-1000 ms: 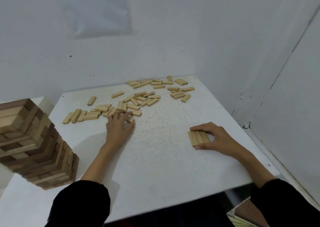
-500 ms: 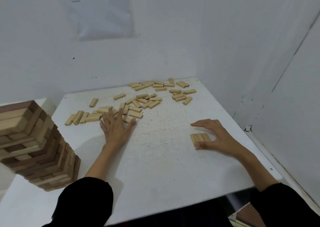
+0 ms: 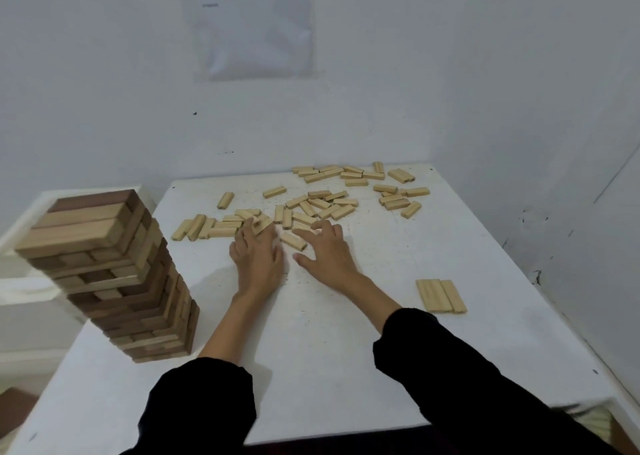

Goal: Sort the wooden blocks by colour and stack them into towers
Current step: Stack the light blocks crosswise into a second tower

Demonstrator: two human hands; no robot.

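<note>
Roughly forty pale loose blocks point(image 3: 322, 205), blurred together, scatter the far worktop point(image 3: 311, 350). One three-block row point(image 3: 440, 295) lies right, one mixed-colour tower point(image 3: 114, 281) stands left. Left hand point(image 3: 258, 257) and right hand point(image 3: 327, 250), fingers spread and holding nothing, reach the pile's near edge.

On the surface point(image 3: 346, 368), the block tower point(image 3: 114, 281) stands at the left; loose blocks point(image 3: 322, 205) lie scattered toward the far edge (left hand point(image 3: 258, 257) and right hand point(image 3: 327, 250) at their near fringe); a three-block row point(image 3: 440, 296) lies at the right.
</note>
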